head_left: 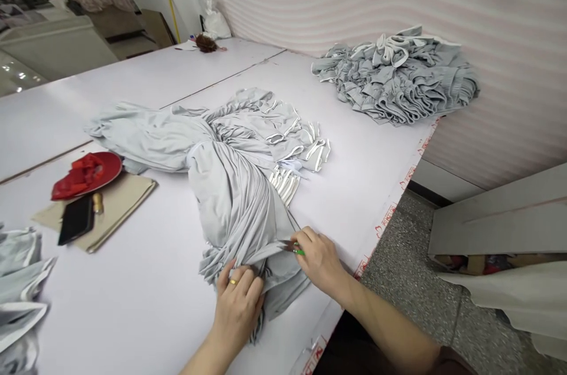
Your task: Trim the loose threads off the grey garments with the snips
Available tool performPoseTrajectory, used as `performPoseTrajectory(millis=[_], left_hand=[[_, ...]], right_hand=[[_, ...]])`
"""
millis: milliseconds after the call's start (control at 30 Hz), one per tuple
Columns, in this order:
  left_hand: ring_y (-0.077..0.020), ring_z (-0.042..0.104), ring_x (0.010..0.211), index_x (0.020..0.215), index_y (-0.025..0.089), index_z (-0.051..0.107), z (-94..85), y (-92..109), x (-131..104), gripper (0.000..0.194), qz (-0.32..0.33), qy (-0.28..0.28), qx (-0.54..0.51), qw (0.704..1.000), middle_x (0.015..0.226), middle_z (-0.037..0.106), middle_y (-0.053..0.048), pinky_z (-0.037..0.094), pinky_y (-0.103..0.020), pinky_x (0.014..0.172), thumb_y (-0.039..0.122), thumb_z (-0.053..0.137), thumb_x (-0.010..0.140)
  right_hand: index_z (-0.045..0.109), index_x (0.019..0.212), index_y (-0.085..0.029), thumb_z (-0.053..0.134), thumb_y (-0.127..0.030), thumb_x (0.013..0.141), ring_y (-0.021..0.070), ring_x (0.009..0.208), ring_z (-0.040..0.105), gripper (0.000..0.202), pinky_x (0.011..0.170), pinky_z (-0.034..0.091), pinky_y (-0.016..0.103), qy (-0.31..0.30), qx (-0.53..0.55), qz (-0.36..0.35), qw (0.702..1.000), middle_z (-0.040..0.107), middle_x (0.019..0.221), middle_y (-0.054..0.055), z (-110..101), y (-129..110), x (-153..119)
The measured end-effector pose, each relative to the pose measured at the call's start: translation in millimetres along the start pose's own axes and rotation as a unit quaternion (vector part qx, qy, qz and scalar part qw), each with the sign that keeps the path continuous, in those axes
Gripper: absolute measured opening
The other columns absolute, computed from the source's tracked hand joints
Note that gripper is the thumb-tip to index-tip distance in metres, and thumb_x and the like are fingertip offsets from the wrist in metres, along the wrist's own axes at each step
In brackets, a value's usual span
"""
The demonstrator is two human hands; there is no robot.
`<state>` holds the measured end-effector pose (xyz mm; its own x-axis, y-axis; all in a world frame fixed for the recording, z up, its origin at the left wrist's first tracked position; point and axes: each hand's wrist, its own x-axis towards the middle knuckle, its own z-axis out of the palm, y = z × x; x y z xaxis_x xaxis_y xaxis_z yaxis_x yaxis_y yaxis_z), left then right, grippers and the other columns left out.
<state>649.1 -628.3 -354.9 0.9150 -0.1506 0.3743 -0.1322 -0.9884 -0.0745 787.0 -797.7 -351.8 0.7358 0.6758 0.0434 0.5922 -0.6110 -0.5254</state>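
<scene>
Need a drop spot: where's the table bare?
Bare white table between the left hand and folded beige cloth; also between the light gray fabric and darker gray pile. Crowded: where the right hand holds snips over fabric.

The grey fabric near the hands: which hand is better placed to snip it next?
Probably the right hand: it holds small snips, pointing toward the grey fabric. The left hand rests on the fabric, with no tool visible in it.
</scene>
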Motion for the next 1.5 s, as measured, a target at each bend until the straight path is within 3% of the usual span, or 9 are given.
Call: performPoseTrajectory(millis=[167, 233, 400, 533, 900, 1133, 1300, 1500], left_hand=[[-0.0152, 0.063, 0.074, 0.093, 0.021, 0.057, 5.0, -1.1, -10.9, 0.019, 0.008, 0.008, -0.034, 0.999, 0.068, 0.061, 0.004, 0.032, -0.042, 0.099, 0.006, 0.049, 0.086], [-0.0158, 0.063, 0.075, 0.086, 0.022, 0.057, 8.3, 0.7, -11.2, 0.017, -0.004, -0.004, -0.038, 0.999, 0.068, 0.062, 0.003, 0.031, -0.043, 0.100, 0.007, 0.048, 0.086], [-0.0192, 0.064, 0.088, 0.076, 0.021, 0.052, 14.6, 7.7, -8.5, 0.020, -0.065, 0.066, -0.114, 0.989, 0.079, 0.067, -0.001, 0.025, -0.049, 0.107, 0.008, 0.041, 0.086], [-0.0158, 0.064, 0.082, 0.072, 0.021, 0.047, 12.8, 9.9, -8.0, 0.023, -0.063, 0.097, -0.129, 0.985, 0.072, 0.066, 0.002, 0.027, -0.045, 0.105, 0.003, 0.044, 0.086], [-0.0153, 0.062, 0.075, 0.069, 0.020, 0.044, 13.8, 12.1, -14.0, 0.025, -0.045, 0.099, -0.085, 0.990, 0.065, 0.059, 0.002, 0.033, -0.046, 0.099, 0.004, 0.052, 0.086], [-0.0145, 0.062, 0.073, 0.067, 0.020, 0.042, 13.5, 11.9, -13.4, 0.027, -0.045, 0.111, -0.081, 0.989, 0.062, 0.057, 0.003, 0.033, -0.045, 0.099, 0.003, 0.053, 0.084], [-0.0150, 0.062, 0.073, 0.067, 0.020, 0.043, 13.0, 11.6, -12.3, 0.026, -0.049, 0.116, -0.090, 0.988, 0.062, 0.057, 0.003, 0.033, -0.045, 0.099, 0.004, 0.054, 0.083], [-0.0152, 0.062, 0.073, 0.067, 0.021, 0.043, 11.7, 12.8, -11.7, 0.027, -0.058, 0.117, -0.102, 0.986, 0.062, 0.057, 0.003, 0.033, -0.045, 0.099, 0.003, 0.054, 0.083]], right_hand=[[0.066, 0.108, -0.023, 0.065, -0.024, 0.085, 0.0182, 0.090, 0.065, 0.023, 0.077, 0.049, 0.029, -0.056, 0.202, -0.016, 0.978, 0.067, 0.105, 0.003, -3.5, -5.6, -25.8], [0.068, 0.108, -0.022, 0.063, -0.022, 0.087, 0.0183, 0.090, 0.066, 0.022, 0.078, 0.050, 0.029, -0.064, 0.223, -0.014, 0.972, 0.068, 0.104, 0.004, -0.9, -2.6, -31.7], [0.070, 0.108, -0.020, 0.062, -0.024, 0.088, 0.0207, 0.097, 0.065, 0.022, 0.085, 0.051, 0.032, -0.083, 0.238, -0.019, 0.968, 0.068, 0.108, 0.006, 6.6, 0.8, -37.3], [0.071, 0.109, -0.020, 0.065, -0.024, 0.087, 0.0211, 0.093, 0.066, 0.023, 0.083, 0.051, 0.032, -0.107, 0.220, 0.012, 0.970, 0.068, 0.104, 0.006, 7.2, -5.4, -35.9], [0.075, 0.099, -0.023, 0.066, -0.022, 0.085, 0.0180, 0.085, 0.067, 0.017, 0.075, 0.050, 0.028, -0.097, 0.214, 0.049, 0.971, 0.070, 0.095, 0.003, 20.7, -20.6, -29.8], [0.076, 0.097, -0.021, 0.066, -0.020, 0.085, 0.0196, 0.087, 0.067, 0.015, 0.076, 0.050, 0.030, -0.100, 0.202, 0.072, 0.971, 0.070, 0.096, 0.003, 13.7, -16.7, -27.0], [0.075, 0.101, -0.024, 0.071, -0.024, 0.082, 0.0184, 0.087, 0.067, 0.020, 0.078, 0.050, 0.029, -0.113, 0.251, 0.045, 0.960, 0.070, 0.099, 0.001, 11.5, -16.2, -28.7], [0.075, 0.097, -0.022, 0.067, -0.021, 0.084, 0.0187, 0.087, 0.067, 0.016, 0.076, 0.049, 0.029, -0.085, 0.235, 0.053, 0.967, 0.070, 0.097, 0.003, 20.2, -18.2, -27.3]])
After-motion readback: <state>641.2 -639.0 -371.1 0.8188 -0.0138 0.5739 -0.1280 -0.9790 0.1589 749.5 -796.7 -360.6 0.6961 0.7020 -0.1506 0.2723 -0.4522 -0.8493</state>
